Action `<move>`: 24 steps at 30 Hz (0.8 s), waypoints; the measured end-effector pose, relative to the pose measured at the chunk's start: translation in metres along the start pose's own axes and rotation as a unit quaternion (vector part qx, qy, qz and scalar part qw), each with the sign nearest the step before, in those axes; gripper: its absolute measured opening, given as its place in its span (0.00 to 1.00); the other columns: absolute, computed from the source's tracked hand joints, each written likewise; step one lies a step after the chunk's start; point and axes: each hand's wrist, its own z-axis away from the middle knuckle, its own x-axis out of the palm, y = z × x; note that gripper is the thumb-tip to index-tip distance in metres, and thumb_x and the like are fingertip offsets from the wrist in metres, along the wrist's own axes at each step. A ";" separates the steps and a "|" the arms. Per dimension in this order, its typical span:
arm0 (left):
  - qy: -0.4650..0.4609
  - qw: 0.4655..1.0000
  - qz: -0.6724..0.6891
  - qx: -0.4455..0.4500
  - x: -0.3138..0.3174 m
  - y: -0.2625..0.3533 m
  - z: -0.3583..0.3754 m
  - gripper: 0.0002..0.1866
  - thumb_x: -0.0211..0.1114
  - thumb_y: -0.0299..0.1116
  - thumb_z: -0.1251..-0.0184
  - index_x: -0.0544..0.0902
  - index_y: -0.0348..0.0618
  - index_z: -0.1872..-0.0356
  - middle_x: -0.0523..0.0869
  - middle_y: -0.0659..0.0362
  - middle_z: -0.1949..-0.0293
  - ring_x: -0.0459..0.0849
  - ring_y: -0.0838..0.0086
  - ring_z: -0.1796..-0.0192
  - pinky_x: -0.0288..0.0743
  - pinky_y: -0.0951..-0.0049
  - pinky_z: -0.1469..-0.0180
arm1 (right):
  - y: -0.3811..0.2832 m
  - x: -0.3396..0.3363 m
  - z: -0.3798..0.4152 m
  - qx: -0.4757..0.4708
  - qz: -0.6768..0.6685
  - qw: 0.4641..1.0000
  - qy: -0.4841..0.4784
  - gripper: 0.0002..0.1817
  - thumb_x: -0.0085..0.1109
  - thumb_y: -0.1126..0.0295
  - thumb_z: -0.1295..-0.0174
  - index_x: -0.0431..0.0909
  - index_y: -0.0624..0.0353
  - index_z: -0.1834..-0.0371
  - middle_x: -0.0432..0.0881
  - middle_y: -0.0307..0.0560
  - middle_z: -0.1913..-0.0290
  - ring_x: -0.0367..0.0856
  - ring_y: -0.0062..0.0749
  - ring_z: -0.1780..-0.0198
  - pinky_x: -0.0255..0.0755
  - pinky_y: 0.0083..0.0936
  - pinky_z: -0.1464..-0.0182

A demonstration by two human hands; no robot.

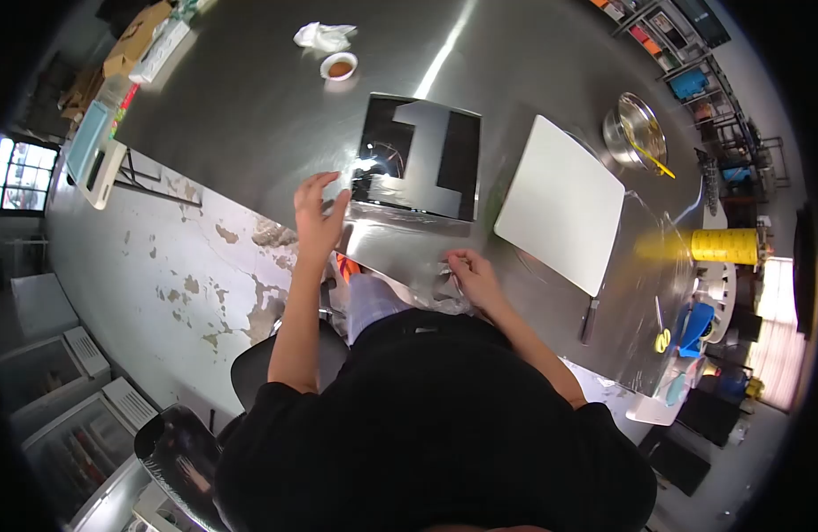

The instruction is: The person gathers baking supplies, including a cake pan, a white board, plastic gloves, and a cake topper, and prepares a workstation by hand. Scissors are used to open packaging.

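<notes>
The black panel (459, 160) lies on the metal table (241, 115), its numeral 1 (421, 151) upright, long axis running away from the wearer. The left hand (319, 220), spread wide, is beside its near-left corner; whether the narrowed right hand (474, 277) holds anything, one cannot tell.

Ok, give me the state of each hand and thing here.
Left hand: open, fingers spread
Right hand: fingers curled, grip unclear
Numeral panel: lying flat
White cup: brown contents inside
White tissue or wrap: crumpled
Metal bowl: yellow utensil inside
White board: lying, unheld
Knife: lying, unheld
</notes>
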 end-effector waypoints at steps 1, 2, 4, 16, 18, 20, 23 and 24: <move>-0.007 0.994 -0.074 0.085 0.013 0.009 -0.005 0.21 0.65 0.33 0.53 0.75 0.44 0.54 0.76 0.51 0.55 0.71 0.58 0.50 0.67 0.65 0.51 | 0.006 -0.013 0.003 -0.027 0.018 0.999 0.012 0.13 0.49 0.64 0.39 0.73 0.64 0.61 0.72 0.36 0.80 0.66 0.14 0.79 0.59 0.15 0.78; -0.024 0.991 -0.096 0.088 0.027 0.021 -0.007 0.23 0.66 0.33 0.54 0.74 0.42 0.53 0.75 0.52 0.54 0.71 0.58 0.51 0.66 0.65 0.51 | 0.011 -0.025 0.008 -0.051 0.036 0.998 0.024 0.13 0.50 0.66 0.41 0.71 0.64 0.59 0.72 0.36 0.80 0.66 0.14 0.79 0.59 0.14 0.78; -0.044 0.987 -0.122 0.096 0.048 0.039 -0.006 0.25 0.67 0.34 0.55 0.73 0.41 0.52 0.75 0.52 0.54 0.71 0.58 0.51 0.66 0.64 0.51 | 0.014 -0.046 0.019 -0.040 0.014 0.999 0.012 0.13 0.51 0.68 0.42 0.70 0.64 0.57 0.73 0.36 0.80 0.66 0.13 0.79 0.59 0.14 0.78; -0.329 0.944 -0.010 -0.001 0.055 0.033 -0.049 0.11 0.66 0.31 0.56 0.77 0.38 0.71 0.78 0.55 0.72 0.76 0.69 0.69 0.70 0.73 0.65 | 0.015 -0.050 0.015 -0.003 -0.028 1.000 -0.009 0.16 0.53 0.69 0.44 0.69 0.61 0.53 0.78 0.37 0.75 0.66 0.12 0.79 0.60 0.11 0.77; -0.388 0.922 -0.004 -0.016 0.042 0.056 -0.061 0.07 0.61 0.30 0.48 0.75 0.37 0.72 0.77 0.60 0.78 0.74 0.79 0.73 0.68 0.79 0.69 | -0.008 -0.047 0.027 0.052 -0.003 0.998 -0.037 0.17 0.54 0.66 0.43 0.69 0.59 0.52 0.78 0.39 0.73 0.67 0.14 0.79 0.62 0.12 0.75; -0.409 0.909 0.077 -0.023 0.034 0.065 -0.065 0.05 0.58 0.27 0.45 0.74 0.37 0.71 0.77 0.62 0.78 0.74 0.82 0.74 0.68 0.82 0.70 | -0.022 -0.040 0.036 0.013 -0.034 0.997 -0.065 0.20 0.54 0.64 0.43 0.68 0.58 0.49 0.78 0.42 0.69 0.71 0.17 0.75 0.66 0.14 0.69; -0.454 0.865 0.202 -0.073 0.025 0.106 -0.071 0.01 0.57 0.24 0.43 0.73 0.38 0.72 0.77 0.63 0.76 0.75 0.82 0.73 0.69 0.83 0.69 | -0.033 -0.028 0.048 -0.108 -0.024 0.994 -0.016 0.22 0.54 0.63 0.43 0.66 0.59 0.46 0.78 0.44 0.64 0.75 0.21 0.69 0.69 0.19 0.61; -0.500 0.834 0.230 -0.047 0.027 0.113 -0.070 0.01 0.57 0.23 0.43 0.74 0.39 0.71 0.77 0.63 0.75 0.75 0.83 0.72 0.69 0.84 0.69 | -0.044 -0.026 0.055 -0.165 0.016 0.986 0.000 0.23 0.54 0.63 0.42 0.65 0.59 0.45 0.77 0.45 0.62 0.77 0.23 0.66 0.69 0.22 0.58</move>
